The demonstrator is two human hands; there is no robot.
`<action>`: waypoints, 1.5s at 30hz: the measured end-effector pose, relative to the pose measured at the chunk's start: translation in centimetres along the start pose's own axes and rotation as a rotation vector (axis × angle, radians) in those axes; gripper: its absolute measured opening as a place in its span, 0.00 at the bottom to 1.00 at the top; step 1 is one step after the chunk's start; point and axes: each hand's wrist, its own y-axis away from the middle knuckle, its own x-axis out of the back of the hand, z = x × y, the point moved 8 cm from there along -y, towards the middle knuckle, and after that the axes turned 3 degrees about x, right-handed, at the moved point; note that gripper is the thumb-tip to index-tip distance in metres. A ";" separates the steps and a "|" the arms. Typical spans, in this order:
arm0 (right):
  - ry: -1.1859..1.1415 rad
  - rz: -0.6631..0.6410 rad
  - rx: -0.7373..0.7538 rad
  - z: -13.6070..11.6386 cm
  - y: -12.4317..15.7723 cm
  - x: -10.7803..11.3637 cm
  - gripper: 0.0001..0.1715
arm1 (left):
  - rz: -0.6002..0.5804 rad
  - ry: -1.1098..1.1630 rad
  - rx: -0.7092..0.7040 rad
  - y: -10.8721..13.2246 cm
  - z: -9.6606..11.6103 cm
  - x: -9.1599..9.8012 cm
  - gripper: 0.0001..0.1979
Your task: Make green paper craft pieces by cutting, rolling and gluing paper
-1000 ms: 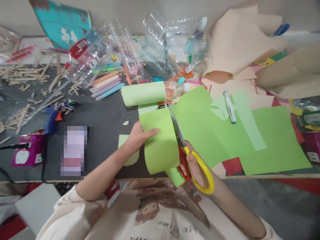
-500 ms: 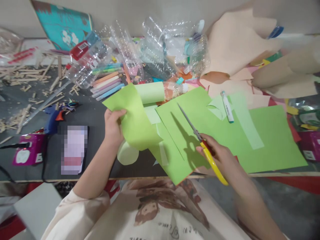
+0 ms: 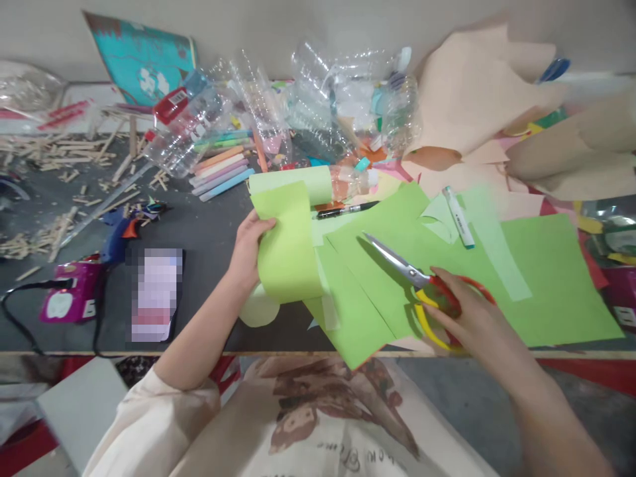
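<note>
My left hand (image 3: 247,250) grips the left edge of a cut piece of light green paper (image 3: 288,245), held curled above the dark table (image 3: 199,232). My right hand (image 3: 470,318) rests low over the large green sheets (image 3: 546,278), its fingers closed round the handles of red and yellow scissors (image 3: 422,281). The shut blades point up and left and lie flat on the green paper. A rolled green paper tube (image 3: 303,182) lies just behind the held piece. A black pen (image 3: 345,210) lies beside it.
Clear plastic bottles (image 3: 318,106) and coloured chalk sticks (image 3: 221,169) crowd the back. Wooden sticks (image 3: 50,165) litter the left. A glue gun (image 3: 119,228), a magenta box (image 3: 67,298) and a blurred phone (image 3: 156,291) lie front left. A glue stick (image 3: 458,215) and tan paper (image 3: 477,86) are on the right.
One second ago the scissors were cutting the green paper near me. The cut piece came free in my left hand, and my right hand lowered the scissors flat onto the green sheets.
</note>
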 end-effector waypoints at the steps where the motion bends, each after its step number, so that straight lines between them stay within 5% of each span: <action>1: 0.027 0.014 0.074 -0.1 -0.7 0.0 0.27 | -0.023 0.001 0.008 0.0 -0.2 -0.3 0.16; 7: 0.282 -0.020 0.359 -1.3 -3.0 0.9 0.23 | -0.138 0.011 0.037 0.5 -1.3 -1.6 0.17; 11: 0.303 0.087 0.425 -5.4 -3.0 1.9 0.21 | -0.194 0.019 0.027 1.2 -1.8 -2.6 0.16; 18: 0.157 0.219 0.771 -15.3 -4.3 -3.3 0.39 | -0.254 -0.013 0.004 1.3 -2.4 -3.3 0.19; 22: 0.026 0.013 0.995 -18.1 -4.8 -5.2 0.37 | -0.206 -0.081 -0.096 0.9 -1.6 -2.5 0.15; 27: -0.327 0.072 1.010 -17.2 -5.1 -4.5 0.15 | -0.180 -0.094 -0.064 0.6 -2.0 -2.2 0.15; 31: -0.260 0.240 1.067 -16.6 -4.2 -3.7 0.14 | -0.208 -0.125 -0.059 0.8 -2.4 -2.7 0.15; 35: -0.020 0.167 1.133 -17.5 -4.0 -4.2 0.19 | -0.191 -0.115 -0.115 0.7 -2.1 -2.5 0.14; 40: -0.135 0.059 1.141 -17.7 -4.6 -4.6 0.11 | -0.161 -0.063 -0.100 0.5 -2.2 -2.1 0.16; 45: -0.515 0.257 0.845 -15.4 -6.5 -3.0 0.10 | -0.208 -0.016 -0.039 0.7 -2.8 -2.8 0.18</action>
